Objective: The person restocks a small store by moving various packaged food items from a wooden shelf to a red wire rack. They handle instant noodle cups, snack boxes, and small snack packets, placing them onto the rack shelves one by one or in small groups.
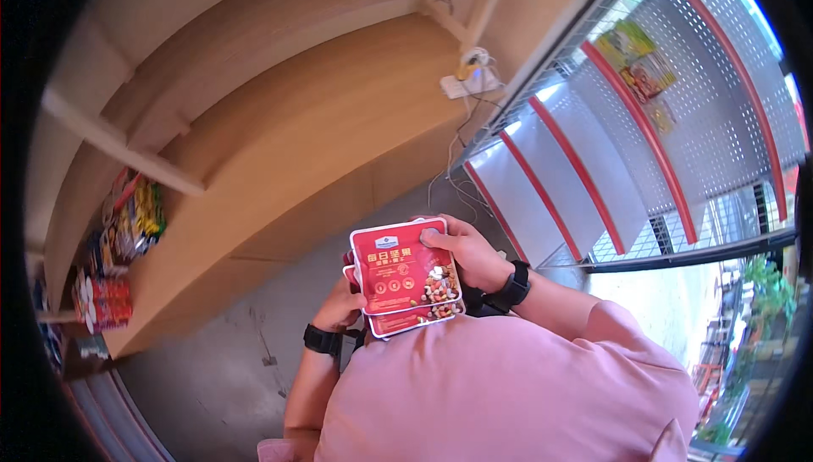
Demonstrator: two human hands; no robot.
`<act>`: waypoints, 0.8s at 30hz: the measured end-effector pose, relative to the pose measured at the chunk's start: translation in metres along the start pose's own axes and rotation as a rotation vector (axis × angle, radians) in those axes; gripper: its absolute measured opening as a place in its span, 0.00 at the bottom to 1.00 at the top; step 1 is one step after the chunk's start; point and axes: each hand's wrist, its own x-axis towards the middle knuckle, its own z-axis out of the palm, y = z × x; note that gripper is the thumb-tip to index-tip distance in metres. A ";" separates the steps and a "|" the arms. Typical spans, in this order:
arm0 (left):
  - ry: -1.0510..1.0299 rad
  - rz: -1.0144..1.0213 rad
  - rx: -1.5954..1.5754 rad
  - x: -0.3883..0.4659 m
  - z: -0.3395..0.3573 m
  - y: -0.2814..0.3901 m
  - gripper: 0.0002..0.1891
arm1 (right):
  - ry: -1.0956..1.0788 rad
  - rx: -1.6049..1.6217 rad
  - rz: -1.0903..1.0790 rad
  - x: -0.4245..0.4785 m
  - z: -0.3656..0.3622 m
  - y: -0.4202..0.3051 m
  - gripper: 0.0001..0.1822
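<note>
Several flat red packets of mixed nuts (406, 268) with white edges are stacked in front of my chest, the top one offset from the one under it. My right hand (477, 255) grips their upper right side, its thumb lying on the top packet's face. At the lower left edge, my left hand (343, 306) holds the packets, its thumb at the rim and its other fingers hidden behind them. Black straps circle both wrists.
A long wooden counter (305, 138) curves across in front, with colourful packaged goods (133, 208) at its left end. A white power strip (470, 84) with cables lies at its right end. Metal shelves with red edges (578, 176) stand at right, holding a few packets (648, 74).
</note>
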 end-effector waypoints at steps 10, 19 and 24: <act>0.038 -0.200 0.141 0.141 0.076 0.022 0.45 | -0.036 0.565 0.001 -0.005 -0.127 -0.084 0.19; 0.105 -0.132 -0.046 0.269 0.147 0.018 0.41 | 0.302 0.474 -0.460 0.056 -0.376 -0.204 0.13; 0.231 -0.075 -0.090 0.301 0.164 0.001 0.40 | 0.784 0.421 -0.593 0.132 -0.536 -0.244 0.13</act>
